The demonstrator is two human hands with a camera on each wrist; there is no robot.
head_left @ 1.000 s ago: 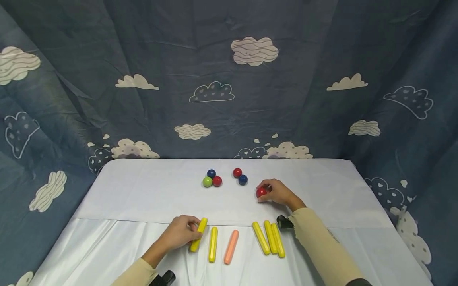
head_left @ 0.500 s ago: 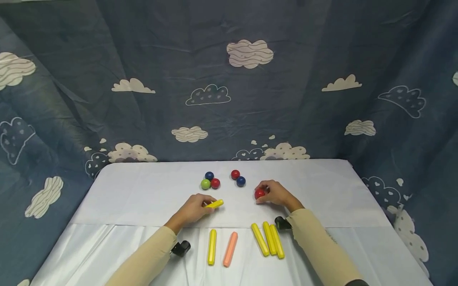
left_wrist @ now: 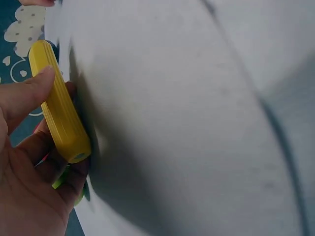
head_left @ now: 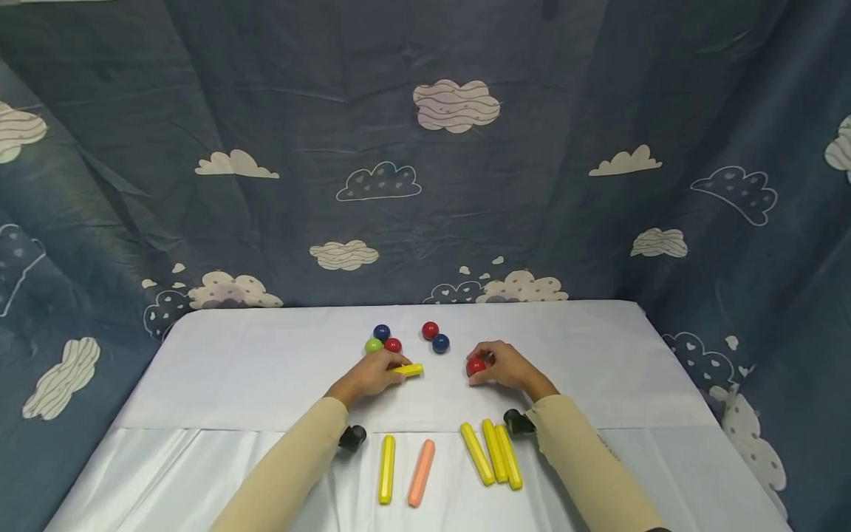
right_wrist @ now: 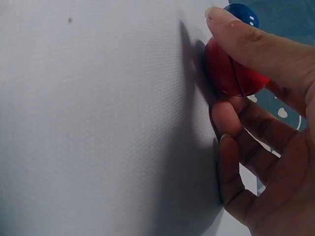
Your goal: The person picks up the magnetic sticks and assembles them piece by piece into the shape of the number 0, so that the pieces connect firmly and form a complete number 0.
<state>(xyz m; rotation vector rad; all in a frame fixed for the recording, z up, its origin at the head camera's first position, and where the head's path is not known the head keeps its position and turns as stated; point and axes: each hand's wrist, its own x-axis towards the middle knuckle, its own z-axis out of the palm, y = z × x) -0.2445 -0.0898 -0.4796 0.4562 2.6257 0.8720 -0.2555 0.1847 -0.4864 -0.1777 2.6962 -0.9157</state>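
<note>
My left hand (head_left: 372,374) pinches a yellow ribbed stick (left_wrist: 61,113) between thumb and fingers, low over the white cloth; a small hole shows in the stick's near end. In the head view the stick points to the right, towards the other hand. My right hand (head_left: 510,367) holds a shiny red ball (right_wrist: 231,73) at the cloth, thumb on one side and fingers on the other; a thin dark line runs across the ball. Just beyond the left hand sit a green ball (head_left: 373,345), a second red ball (head_left: 393,345) and a blue ball (head_left: 382,332), grouped together.
Another red ball (head_left: 430,330) and blue ball (head_left: 440,343) sit together at the back middle. Nearer lie a yellow stick (head_left: 387,469), a salmon-pink stick (head_left: 421,473) and three more yellow sticks (head_left: 495,451) at right. A cloud-printed curtain (head_left: 518,199) hangs behind the table.
My left hand has lifted the yellow stick from the front row and carried it forward and right, turning it sideways. The right hand stays at the red ball. The head view has shifted slightly.
</note>
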